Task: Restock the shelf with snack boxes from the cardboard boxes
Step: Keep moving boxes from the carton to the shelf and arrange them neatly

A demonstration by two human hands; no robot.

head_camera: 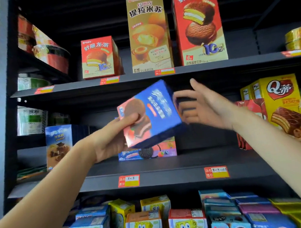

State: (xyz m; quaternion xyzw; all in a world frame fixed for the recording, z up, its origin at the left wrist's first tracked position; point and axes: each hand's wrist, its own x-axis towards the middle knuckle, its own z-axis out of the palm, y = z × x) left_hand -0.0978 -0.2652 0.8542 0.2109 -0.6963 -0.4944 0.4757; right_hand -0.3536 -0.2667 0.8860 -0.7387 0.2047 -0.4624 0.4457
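I cannot read the print on the blue box; it is motion-blurred, and its lower back edge hides part of the flat Oreo box behind it. The fingers of the right hand are blurred too, and both forearms run out of frame at the bottom.

I see the left hand gripping the blue box at its lower left corner, thumb pressed on the front face over the pie picture, fingers behind and out of sight. The right hand is open, fingers loosely bent, fingertips at the box's right side; I cannot tell if they touch.

The blue box is tilted, held in front of the middle shelf, above the Oreo box, between the two hands.
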